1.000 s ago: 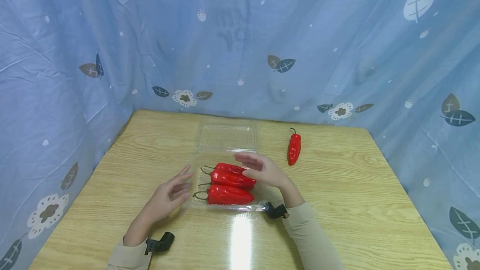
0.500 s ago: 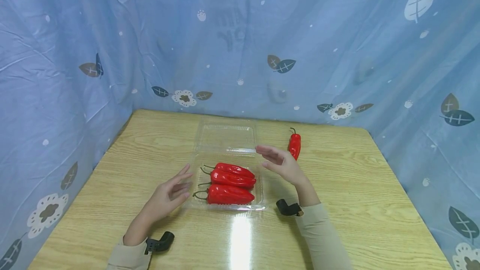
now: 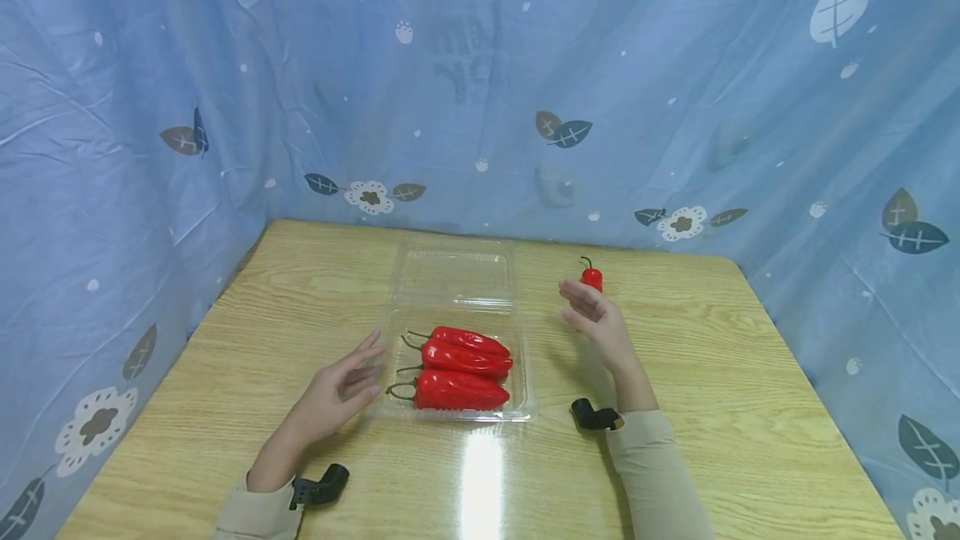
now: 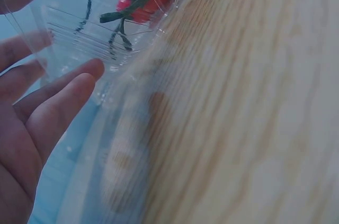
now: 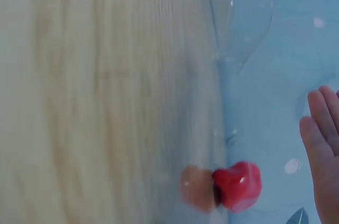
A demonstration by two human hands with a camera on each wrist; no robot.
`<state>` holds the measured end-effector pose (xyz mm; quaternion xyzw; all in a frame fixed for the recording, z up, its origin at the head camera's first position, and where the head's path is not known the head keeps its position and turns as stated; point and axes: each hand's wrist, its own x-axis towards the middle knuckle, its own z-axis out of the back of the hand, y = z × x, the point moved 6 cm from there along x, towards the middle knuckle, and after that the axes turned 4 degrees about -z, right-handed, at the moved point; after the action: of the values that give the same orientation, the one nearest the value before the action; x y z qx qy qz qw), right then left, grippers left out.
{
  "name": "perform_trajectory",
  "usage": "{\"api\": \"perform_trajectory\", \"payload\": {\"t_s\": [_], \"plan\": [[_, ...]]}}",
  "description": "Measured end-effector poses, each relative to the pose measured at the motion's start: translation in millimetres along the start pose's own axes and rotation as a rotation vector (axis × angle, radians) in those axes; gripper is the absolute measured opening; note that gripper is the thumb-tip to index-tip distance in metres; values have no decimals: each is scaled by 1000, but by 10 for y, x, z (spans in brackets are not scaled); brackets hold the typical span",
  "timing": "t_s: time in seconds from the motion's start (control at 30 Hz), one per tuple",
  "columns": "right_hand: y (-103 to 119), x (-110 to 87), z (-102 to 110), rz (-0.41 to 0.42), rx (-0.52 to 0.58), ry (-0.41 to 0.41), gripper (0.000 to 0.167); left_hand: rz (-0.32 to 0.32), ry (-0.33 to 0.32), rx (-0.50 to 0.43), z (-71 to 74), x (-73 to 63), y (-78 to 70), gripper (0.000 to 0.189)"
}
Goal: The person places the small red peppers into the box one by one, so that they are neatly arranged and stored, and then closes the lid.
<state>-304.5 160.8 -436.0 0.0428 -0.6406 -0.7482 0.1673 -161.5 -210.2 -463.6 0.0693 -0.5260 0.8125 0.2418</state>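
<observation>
- The left hand (image 3: 326, 398) is at the near left of the clear plastic box (image 3: 527, 377), palm turned toward it, with the thumb standing off from the lightly bent fingers, which hold nothing.
- In the left wrist view, the fingertips (image 4: 91, 70) are right by the box's corner; the clear plastic makes it hard to tell whether any of them touch it.
- Red peppers (image 3: 461, 390) lie side by side in the near half of the box, their green stems toward the left hand and their tips to the right. The stems lie inside the plastic, just to the right of the left fingers.
- The box's lid (image 3: 453, 273) is folded open on the far side.
- The right hand (image 3: 606, 333) is in the air to the right of the box, its fingers loosely extended and close together, the thumb apart, gripping nothing.
- A single red pepper (image 3: 592, 277) lies on the wooden table (image 3: 720, 373) at the far right, stem pointing away. In the head view the right fingers cover its near part; the right wrist view shows a gap between it and the fingertips.
- A blue leaf-patterned curtain (image 3: 480, 90) hangs behind the table.
</observation>
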Motion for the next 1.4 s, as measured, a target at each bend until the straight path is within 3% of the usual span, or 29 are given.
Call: {"api": "perform_trajectory", "payload": {"t_s": [0.23, 0.7, 1.2, 1.4], "plan": [[-109, 64, 213, -96, -69, -94, 54, 0, -1, -2, -1, -2, -6, 50], [-361, 167, 488, -278, -194, -204, 67, 4, 2, -1, -12, -19, 9, 51], [-549, 250, 448, -414, -194, -191, 78, 5, 3, 4, -15, -16, -2, 50], [-565, 275, 429, -430, -276, -196, 81, -2, 1, 8, -5, -3, -21, 50]]}}
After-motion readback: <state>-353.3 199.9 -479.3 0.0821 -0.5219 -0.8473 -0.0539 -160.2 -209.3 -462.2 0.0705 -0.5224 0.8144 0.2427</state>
